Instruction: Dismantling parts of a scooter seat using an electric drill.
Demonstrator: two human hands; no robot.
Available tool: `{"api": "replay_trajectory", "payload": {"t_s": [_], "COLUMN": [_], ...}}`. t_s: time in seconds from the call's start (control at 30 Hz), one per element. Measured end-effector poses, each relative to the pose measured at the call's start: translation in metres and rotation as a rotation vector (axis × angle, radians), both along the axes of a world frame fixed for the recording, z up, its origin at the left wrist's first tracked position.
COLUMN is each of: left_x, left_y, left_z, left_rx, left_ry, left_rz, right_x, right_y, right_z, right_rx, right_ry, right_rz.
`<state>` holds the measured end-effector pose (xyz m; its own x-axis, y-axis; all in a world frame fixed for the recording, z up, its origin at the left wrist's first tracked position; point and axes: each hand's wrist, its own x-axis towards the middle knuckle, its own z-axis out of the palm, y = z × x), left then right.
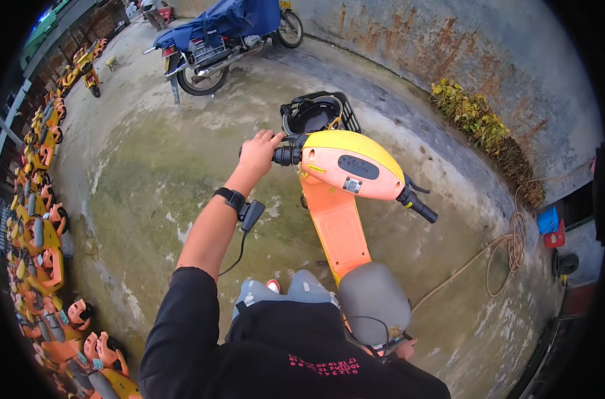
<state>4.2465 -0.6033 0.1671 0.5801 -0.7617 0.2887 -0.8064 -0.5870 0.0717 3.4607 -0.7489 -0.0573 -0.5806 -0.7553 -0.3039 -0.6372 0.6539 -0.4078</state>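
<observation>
Left hand (257, 151): fingers curled round the left handlebar grip (287, 155), likely to steady steering. Orange-yellow scooter (337, 229) stands just right of the legs (309, 288), within reach. Right hand (405, 348) at rear of gray seat (374, 300), probably for balance; can't tell if its fingers grip.

- Illumination: diffuse daylight; shadows soft and faint.
- Distortion: fisheye curvature bends the wall (515, 63); black vignetting encloses the view.
- Focus: near scooter (342, 229) crisp; parked scooters (46, 266) at left compressed, less distinct.
</observation>
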Motion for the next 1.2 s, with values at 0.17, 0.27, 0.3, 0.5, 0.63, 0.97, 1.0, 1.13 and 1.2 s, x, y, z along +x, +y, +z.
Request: {"api": "replay_trajectory", "payload": {"t_s": [0.17,0.27,0.3,0.5,0.63,0.97,1.0,1.13,1.2], "left_x": [0.125,0.163,0.181,0.294,0.373,0.522,0.540,0.579,0.603], "left_y": [-0.071,-0.121,-0.138,-0.255,-0.334,-0.544,-0.566,-0.656,-0.704], "left_z": [0.004,0.000,0.003,0.018,0.012,0.009,0.010,0.006,0.015], "left_rx": [0.042,0.028,0.036,0.028,0.019,0.034,0.031,0.027,0.057], "left_ry": [-0.010,0.015,0.017,-0.027,-0.092,-0.082,-0.090,-0.131,-0.122], "left_rz": [-0.047,-0.057,-0.058,-0.176,-0.202,-0.335,-0.346,-0.401,-0.420], "right_x": [0.139,0.177,0.200,0.330,0.383,0.519,0.547,0.574,0.601], "right_y": [-0.042,-0.063,-0.070,-0.128,-0.175,-0.296,-0.310,-0.358,-0.383], "right_z": [0.005,0.010,0.015,0.038,0.002,-0.016,-0.010,-0.009,-0.024], "right_rx": [-0.089,-0.100,-0.092,-0.119,-0.130,-0.064,-0.099,-0.094,-0.103], "right_ry": [0.076,0.014,0.017,-0.003,-0.080,0.003,0.052,0.008,-0.020], "right_rz": [-0.091,-0.163,-0.165,-0.218,-0.269,-0.361,-0.335,-0.372,-0.446]}}
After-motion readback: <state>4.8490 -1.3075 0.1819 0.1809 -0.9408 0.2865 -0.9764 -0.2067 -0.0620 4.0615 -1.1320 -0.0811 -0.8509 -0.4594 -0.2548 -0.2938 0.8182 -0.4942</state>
